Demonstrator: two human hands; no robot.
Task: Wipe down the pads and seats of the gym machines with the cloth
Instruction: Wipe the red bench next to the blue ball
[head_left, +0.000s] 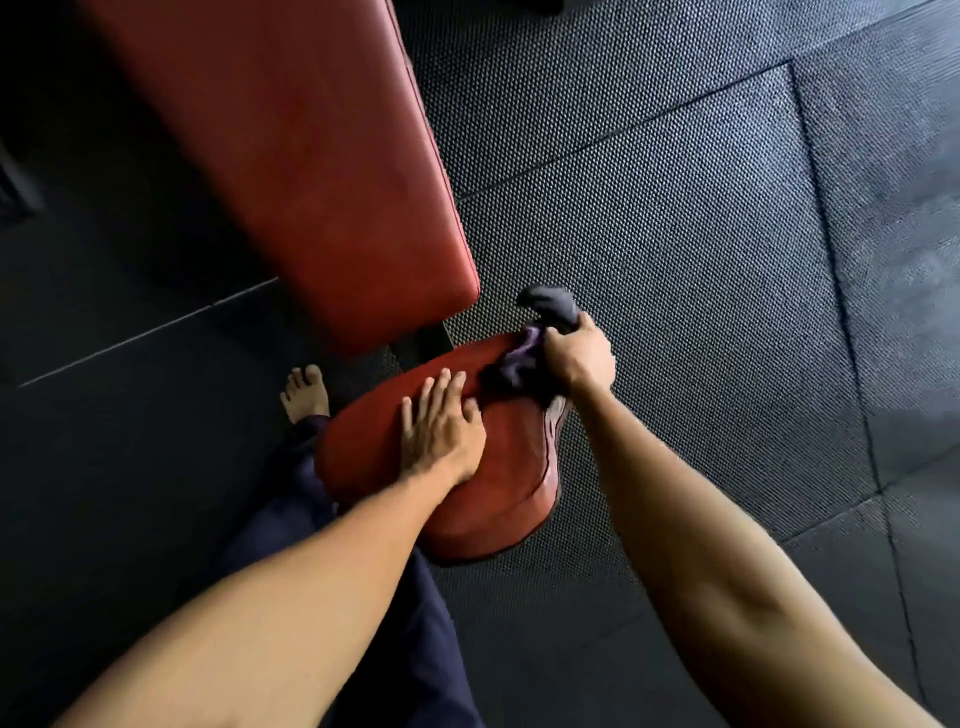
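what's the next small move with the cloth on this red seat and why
Probably drag the cloth toward the body along the right side of the seat. The right hand grips it bunched at the far right corner, bare red surface lies nearer, and the left hand rests flat on the left part, seemingly steadying it.

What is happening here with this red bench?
A person is wiping a gym bench. The right hand grips a dark cloth at the far edge of the red seat, while the left hand rests flat on the seat. The long red back pad lies just beyond.
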